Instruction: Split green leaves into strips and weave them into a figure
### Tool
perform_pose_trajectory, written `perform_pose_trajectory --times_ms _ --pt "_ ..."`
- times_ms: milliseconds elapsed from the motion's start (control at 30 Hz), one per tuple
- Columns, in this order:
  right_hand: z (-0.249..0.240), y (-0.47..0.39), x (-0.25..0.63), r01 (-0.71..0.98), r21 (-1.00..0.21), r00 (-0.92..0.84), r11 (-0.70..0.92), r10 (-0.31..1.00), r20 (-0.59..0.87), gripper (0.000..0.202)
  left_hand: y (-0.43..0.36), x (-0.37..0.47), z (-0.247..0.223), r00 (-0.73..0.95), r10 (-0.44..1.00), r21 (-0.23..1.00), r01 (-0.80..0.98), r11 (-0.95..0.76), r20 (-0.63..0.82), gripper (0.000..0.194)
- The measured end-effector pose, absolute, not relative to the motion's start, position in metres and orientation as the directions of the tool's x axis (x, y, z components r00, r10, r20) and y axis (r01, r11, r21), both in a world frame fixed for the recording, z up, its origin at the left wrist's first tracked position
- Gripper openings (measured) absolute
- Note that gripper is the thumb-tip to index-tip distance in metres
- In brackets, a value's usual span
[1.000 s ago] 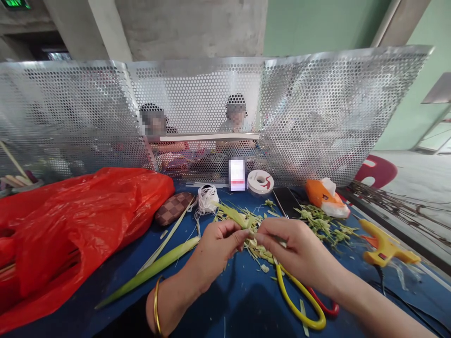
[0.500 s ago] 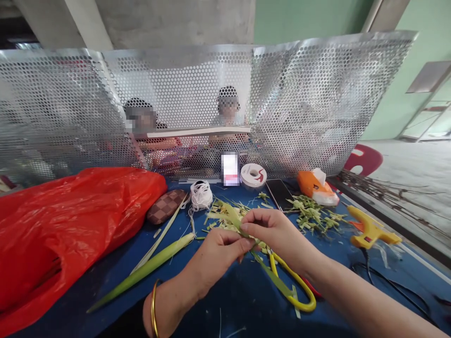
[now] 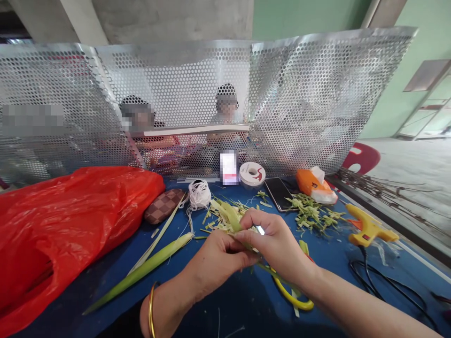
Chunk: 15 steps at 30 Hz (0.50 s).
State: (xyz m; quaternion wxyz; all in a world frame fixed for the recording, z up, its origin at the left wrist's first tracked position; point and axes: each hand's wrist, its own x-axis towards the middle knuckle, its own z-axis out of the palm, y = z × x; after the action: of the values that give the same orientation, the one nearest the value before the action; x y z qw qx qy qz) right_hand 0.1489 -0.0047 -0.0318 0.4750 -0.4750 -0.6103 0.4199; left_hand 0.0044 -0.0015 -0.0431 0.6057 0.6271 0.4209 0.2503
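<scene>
My left hand (image 3: 225,256), with a gold bangle at its wrist, pinches a green leaf strip (image 3: 232,219) in the middle of the view. From the other side my right hand (image 3: 273,239) grips the same strip, its thumb close to my left fingers. A small shiny bit shows at the right fingers; I cannot tell what it is. One end of the strip points up and away, over a pile of leaf scraps (image 3: 219,215). Scissors with a yellow handle (image 3: 296,303) lie under my right wrist, partly hidden. The fingertips are partly covered.
Left lie a long pointed green leaf bundle (image 3: 141,277), a checkered pouch (image 3: 165,206) and a red plastic bag (image 3: 81,220). White string (image 3: 199,195), a ribbon spool (image 3: 252,174) and a phone (image 3: 279,193) stand behind. A yellow glue gun (image 3: 369,225) trails its cord at right.
My right hand has shifted slightly lower and closed in over my left fingers. The strip's lower end has swung partly behind my right wrist, hiding more of the scissors.
</scene>
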Motion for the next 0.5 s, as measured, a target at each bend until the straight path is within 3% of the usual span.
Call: perform_pose_trajectory --times_ms 267,433,500 --pt "-0.036 -0.002 0.148 0.206 -0.929 -0.129 0.306 0.950 0.284 0.016 -0.001 0.006 -0.042 0.490 0.843 0.966 0.225 0.124 -0.223 0.029" --pt "-0.020 0.002 0.168 0.385 -0.768 -0.024 0.513 0.837 0.547 0.015 0.001 -0.001 -0.029 0.364 0.921 0.990 0.072 0.119 -0.137 0.036" --pt "-0.014 0.001 0.174 0.458 -0.724 -0.043 0.516 0.826 0.562 0.022 0.002 -0.005 -0.024 0.308 0.944 0.992 0.005 0.127 -0.122 0.033"
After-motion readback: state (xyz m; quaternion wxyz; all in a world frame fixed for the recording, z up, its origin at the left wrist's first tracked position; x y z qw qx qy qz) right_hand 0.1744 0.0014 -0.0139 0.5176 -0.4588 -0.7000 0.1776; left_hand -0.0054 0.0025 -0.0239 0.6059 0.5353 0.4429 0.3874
